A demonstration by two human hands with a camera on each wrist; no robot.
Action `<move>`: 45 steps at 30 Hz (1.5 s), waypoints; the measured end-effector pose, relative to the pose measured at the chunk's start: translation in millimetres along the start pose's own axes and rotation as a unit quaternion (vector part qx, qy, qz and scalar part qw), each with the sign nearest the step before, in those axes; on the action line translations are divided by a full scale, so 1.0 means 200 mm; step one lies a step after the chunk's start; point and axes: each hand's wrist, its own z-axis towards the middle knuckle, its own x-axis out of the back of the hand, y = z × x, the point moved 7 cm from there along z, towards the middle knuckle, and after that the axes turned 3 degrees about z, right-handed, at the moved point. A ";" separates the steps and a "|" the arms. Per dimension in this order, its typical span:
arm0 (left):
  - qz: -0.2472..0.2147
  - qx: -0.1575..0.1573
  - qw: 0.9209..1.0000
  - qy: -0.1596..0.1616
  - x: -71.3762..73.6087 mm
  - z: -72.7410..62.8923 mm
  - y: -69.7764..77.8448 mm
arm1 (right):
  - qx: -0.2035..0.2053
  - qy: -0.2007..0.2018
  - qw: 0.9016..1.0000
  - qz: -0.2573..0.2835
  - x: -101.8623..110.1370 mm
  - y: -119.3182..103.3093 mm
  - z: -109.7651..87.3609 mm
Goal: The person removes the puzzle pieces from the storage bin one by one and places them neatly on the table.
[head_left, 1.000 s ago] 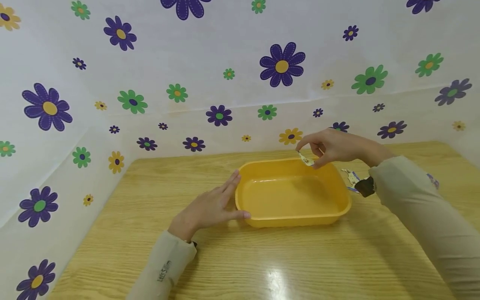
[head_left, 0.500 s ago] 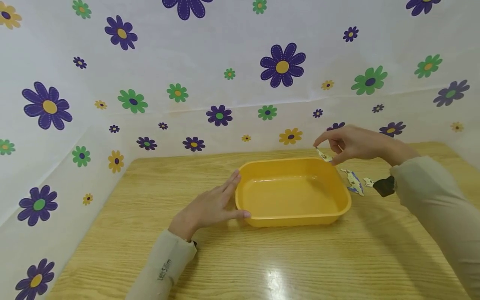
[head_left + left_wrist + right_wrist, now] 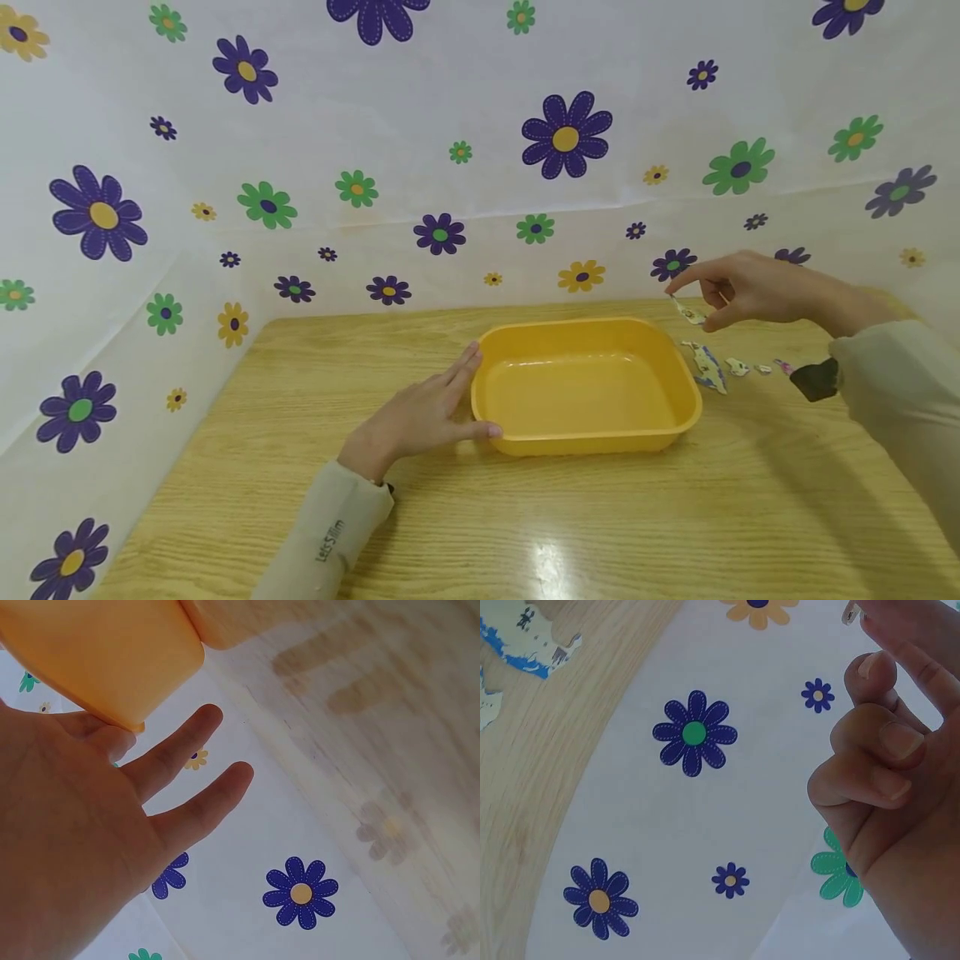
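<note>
A yellow plastic basin [image 3: 585, 392] stands on the wooden table. My left hand [image 3: 420, 412] rests against its left end, thumb at the near corner and straight fingers at the far one. In the left wrist view, two fingers stick out apart from the basin. My right hand [image 3: 757, 287] is raised beyond the basin's far right corner. Between thumb and index finger it pinches a small torn-looking scrap [image 3: 687, 312], pale with printed marks; what it is made of is hard to tell. In the right wrist view only a bit of this scrap [image 3: 850, 612] shows.
Right of the basin lie a large pale scrap with blue edges [image 3: 705, 367], a smaller scrap [image 3: 737, 367], a tiny one [image 3: 762, 369] and a pinkish piece [image 3: 783, 366] partly behind a black wrist device [image 3: 815, 381]. A white flower-patterned sheet [image 3: 465, 100] surrounds the table's back and left.
My right hand has moved right with the pinched scrap, from over the basin to beyond its right rim, uncovering more scraps on the table. My left hand and the basin stay put.
</note>
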 end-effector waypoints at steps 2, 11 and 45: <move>0.001 -0.002 1.000 0.002 0.00 0.00 0.00 | 0.010 0.007 1.000 0.000 0.00 0.02 -0.02; 0.004 0.000 1.000 0.004 0.00 0.00 0.01 | -0.015 0.020 1.000 -0.003 0.02 0.11 -0.12; -0.008 0.006 1.000 -0.001 0.00 0.00 0.00 | -0.115 0.066 0.988 -0.084 0.08 0.38 -0.39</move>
